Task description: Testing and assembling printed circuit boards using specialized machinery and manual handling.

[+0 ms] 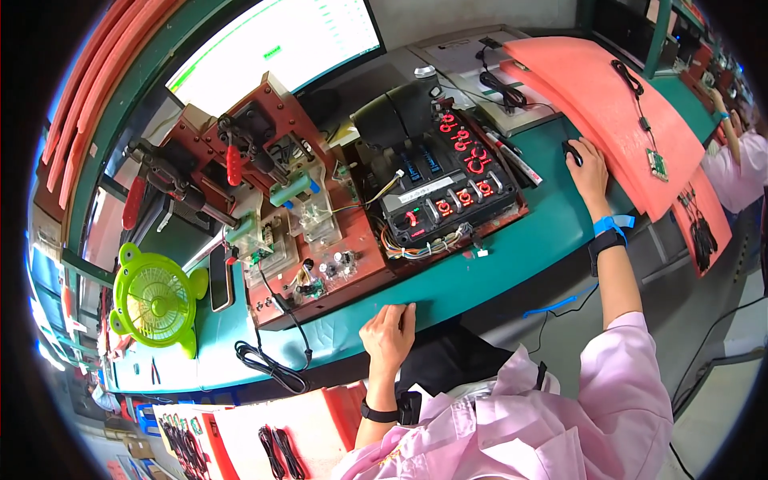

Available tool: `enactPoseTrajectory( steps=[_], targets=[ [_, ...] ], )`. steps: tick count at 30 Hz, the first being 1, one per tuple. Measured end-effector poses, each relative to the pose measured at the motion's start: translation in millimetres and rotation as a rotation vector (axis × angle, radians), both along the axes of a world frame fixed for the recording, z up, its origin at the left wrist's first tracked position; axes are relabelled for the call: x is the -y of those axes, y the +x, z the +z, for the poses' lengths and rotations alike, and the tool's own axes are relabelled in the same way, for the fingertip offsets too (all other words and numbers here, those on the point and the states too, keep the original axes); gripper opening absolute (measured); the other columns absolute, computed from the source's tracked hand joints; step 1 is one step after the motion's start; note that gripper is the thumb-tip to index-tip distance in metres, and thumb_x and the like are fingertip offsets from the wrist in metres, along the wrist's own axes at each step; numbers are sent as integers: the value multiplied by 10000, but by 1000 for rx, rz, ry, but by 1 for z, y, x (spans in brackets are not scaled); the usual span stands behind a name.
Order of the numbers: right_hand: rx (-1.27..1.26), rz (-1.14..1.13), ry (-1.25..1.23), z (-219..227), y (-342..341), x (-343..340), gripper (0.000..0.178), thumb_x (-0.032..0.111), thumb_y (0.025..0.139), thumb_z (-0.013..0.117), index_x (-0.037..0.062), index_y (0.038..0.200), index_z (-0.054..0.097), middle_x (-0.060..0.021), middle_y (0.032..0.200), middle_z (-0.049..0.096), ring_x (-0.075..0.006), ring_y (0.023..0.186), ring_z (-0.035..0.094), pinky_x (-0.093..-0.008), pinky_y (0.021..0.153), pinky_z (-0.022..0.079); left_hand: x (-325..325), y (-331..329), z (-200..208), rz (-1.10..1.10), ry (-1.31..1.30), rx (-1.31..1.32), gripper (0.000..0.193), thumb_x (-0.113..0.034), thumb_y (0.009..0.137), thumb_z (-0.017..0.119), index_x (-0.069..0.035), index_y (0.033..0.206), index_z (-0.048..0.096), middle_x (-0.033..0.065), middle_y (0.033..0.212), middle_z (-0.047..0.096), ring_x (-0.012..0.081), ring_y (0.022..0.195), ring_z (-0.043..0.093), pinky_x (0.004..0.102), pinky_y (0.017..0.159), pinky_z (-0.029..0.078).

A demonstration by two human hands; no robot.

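My right hand [590, 170] is wrapped over a black computer mouse [573, 154] on the green table mat, and a blue band circles that wrist. Loosely curled, my left hand [389, 334] rests at the table's front edge with nothing visible in its fingers. Just beyond it stands a red-brown test fixture [320, 276] with red-handled toggle clamps [233, 165] and clear blocks. A cable runs from the fixture to a black coil [272, 366] at the table edge. Right of the fixture sits a black instrument panel [448, 204] with lit red digits and switches.
A lit monitor [280, 48] stands behind the fixture. At the left are a green frog-shaped fan [156, 296] and a phone [222, 277]. Pink foam sheets [592, 104] at the right carry a cable with a small circuit board [658, 165]. More cables lie on foam [320, 416] below.
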State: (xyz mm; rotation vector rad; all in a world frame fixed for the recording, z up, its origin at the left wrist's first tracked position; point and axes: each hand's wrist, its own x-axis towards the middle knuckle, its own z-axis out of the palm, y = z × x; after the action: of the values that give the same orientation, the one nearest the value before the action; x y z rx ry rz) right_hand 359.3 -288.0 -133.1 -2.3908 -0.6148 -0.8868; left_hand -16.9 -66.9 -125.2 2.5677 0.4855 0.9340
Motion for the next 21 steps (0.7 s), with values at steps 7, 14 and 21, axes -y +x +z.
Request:
enactPoseTrajectory(
  steps=[7,14,21],
  targets=[
    [15,-15,-15,0,-1,-1,267,180,748,572,113,1006,579,-97,1093,548,-337,945,511,-405,804,429,0,-3,4,29,15,15,135,-91,727,634,-52,658,525,86,559,506,262,465,505,317,424,377],
    [12,-7,-26,2,-3,1,258,169,754,569,112,1006,582,-96,1095,547,-325,960,511,-396,814,422,0,-3,3,-18,-2,60,138,-90,713,646,-47,653,530,87,567,527,260,474,524,315,422,391],
    [-58,-9,-32,8,-8,-3,271,156,765,567,89,1027,579,-112,1115,537,-314,1011,492,-375,860,396,-1,-4,2,-9,12,46,142,-86,709,648,-46,644,528,86,566,527,258,471,522,313,419,390]
  ],
)
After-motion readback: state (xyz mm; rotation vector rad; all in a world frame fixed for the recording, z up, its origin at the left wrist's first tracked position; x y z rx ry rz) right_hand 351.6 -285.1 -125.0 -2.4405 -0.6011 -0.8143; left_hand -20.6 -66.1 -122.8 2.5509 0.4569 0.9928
